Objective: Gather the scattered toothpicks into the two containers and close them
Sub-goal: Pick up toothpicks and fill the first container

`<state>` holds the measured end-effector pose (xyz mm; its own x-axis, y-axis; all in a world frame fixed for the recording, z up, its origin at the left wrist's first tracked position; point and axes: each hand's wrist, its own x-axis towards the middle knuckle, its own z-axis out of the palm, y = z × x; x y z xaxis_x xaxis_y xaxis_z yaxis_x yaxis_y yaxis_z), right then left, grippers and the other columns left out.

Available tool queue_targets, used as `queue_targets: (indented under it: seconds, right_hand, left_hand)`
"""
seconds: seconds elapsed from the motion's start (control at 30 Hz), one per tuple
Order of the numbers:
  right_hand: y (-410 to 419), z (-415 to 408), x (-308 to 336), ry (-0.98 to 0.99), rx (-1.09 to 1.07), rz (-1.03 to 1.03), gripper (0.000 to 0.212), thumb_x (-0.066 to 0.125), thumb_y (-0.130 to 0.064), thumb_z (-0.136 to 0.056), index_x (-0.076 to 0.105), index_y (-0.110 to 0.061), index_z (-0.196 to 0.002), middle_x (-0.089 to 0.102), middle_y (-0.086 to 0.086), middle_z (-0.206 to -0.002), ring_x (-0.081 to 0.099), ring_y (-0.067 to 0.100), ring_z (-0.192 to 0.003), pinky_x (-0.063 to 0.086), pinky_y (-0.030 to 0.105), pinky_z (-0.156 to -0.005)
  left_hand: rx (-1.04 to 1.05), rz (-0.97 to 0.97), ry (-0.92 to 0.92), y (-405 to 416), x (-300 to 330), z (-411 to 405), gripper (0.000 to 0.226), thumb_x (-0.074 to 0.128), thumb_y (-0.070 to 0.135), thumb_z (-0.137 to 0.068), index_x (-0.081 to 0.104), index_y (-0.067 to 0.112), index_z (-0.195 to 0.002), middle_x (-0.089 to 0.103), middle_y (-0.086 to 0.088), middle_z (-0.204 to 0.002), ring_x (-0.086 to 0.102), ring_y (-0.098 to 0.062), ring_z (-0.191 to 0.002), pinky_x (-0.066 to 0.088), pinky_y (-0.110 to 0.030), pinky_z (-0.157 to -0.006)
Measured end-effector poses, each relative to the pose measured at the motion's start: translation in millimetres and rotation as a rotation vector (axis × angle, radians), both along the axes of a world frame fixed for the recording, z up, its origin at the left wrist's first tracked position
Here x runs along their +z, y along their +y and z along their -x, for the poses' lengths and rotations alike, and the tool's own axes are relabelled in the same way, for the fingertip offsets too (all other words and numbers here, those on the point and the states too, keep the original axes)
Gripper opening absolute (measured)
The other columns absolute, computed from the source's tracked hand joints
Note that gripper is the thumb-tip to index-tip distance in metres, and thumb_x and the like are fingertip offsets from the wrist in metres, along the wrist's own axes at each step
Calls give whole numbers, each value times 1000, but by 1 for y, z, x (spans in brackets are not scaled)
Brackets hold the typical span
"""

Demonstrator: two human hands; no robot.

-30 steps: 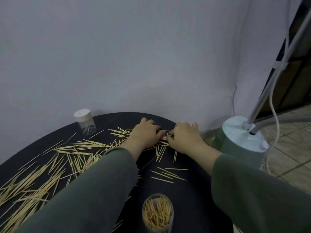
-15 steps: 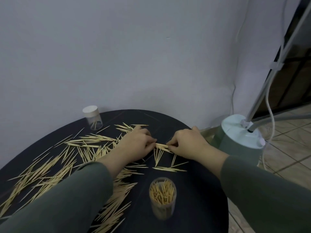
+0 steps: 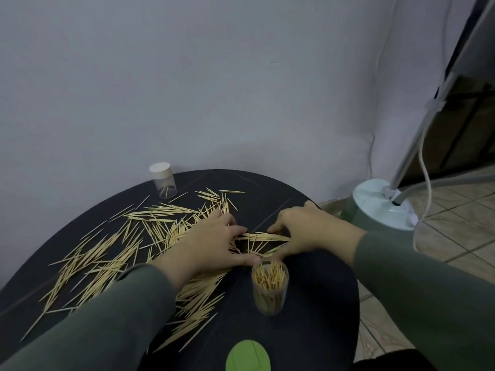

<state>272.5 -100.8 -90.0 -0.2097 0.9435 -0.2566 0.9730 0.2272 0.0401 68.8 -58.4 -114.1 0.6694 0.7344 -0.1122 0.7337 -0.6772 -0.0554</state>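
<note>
Mid-frame, the left hand [image 3: 214, 243] and right hand [image 3: 308, 231] pinch the two ends of a small bundle of toothpicks [image 3: 263, 236] just above the open jar [image 3: 270, 286]; more lie scattered left across the dark tabletop [image 3: 316, 303], the capped jar [image 3: 163, 183] upper left.
</note>
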Motion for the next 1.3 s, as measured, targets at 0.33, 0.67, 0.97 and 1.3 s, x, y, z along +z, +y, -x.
queue_targets:
  seconds: [0.33,0.67,0.97,1.3]
  right_hand:
    - [2,5,-8,70,6,-157,31,53,-46,-95,66,-36,-122,63,-16,-119,53,9,-109,23,33,-85]
    - [-2,7,-10,22,42,-212,32,52,-45,-95,62,-38,-125,58,-10,-124,48,16,-117,29,41,-98]
    - [3,7,-13,47,13,-209,30,53,-45,-95,64,-38,-122,59,-12,-124,50,14,-115,26,37,-91]
    - [5,3,-16,-3,37,-224,22,49,-41,-98,68,-35,-105,64,-9,-101,50,16,-105,27,39,-89]
  left_hand:
    - [45,0,-79,5,3,-2,51,51,60,-89,50,38,-136,50,7,-129,38,-13,-118,41,-33,-99]
    - [17,-109,-99,6,4,-3,35,49,36,-98,57,32,-132,56,8,-127,43,-13,-117,43,-32,-97]
    - [-56,-116,-106,1,-2,-15,38,46,46,-98,56,32,-133,53,6,-126,44,-14,-112,42,-30,-93]
    - [-172,-141,-115,6,0,-5,33,46,41,-99,59,29,-127,58,8,-118,48,-9,-109,43,-27,-95]
